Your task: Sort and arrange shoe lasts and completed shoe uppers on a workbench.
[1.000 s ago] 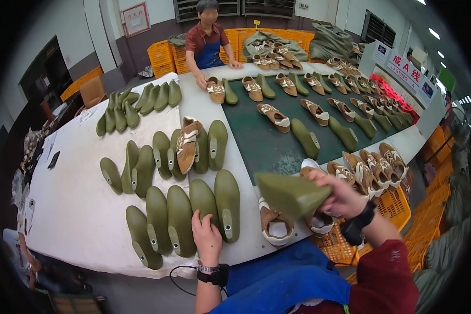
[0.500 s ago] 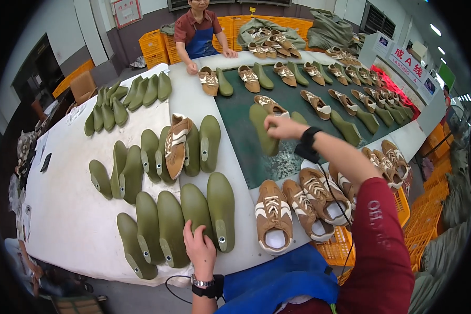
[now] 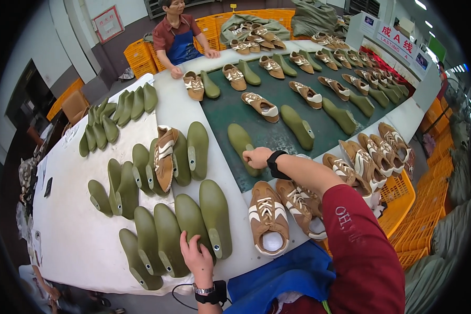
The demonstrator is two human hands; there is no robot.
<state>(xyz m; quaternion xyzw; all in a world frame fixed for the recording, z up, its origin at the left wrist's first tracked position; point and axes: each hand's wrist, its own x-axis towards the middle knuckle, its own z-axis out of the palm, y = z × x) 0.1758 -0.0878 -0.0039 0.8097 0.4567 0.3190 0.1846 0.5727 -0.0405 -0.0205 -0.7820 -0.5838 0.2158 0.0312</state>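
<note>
My right hand [image 3: 258,157] is closed round the heel end of an olive-green shoe last [image 3: 238,137], at the near left corner of the green belt [image 3: 220,111]. Its toe points away from me. My left hand [image 3: 198,257] grips the heel of another green shoe last [image 3: 190,213], which stands in the nearest row on the white table; part of that heel is hidden by my fingers. Beside it, to the right, is one more last [image 3: 215,212]. A brown and white sneaker [image 3: 268,217] sits at the table edge, nearest my right forearm.
A brown shoe upper [image 3: 165,159] lies across lasts in the middle row. Uppers and lasts line the belt, where a co-worker [image 3: 180,36] stands at the far side. Orange crates [image 3: 397,204] are below the table at right. A cable runs by my left wrist.
My right hand has brought the shoe last toward me and to the left, down to the belt's near corner. My left hand stays at the same last. The view has shifted slightly.
</note>
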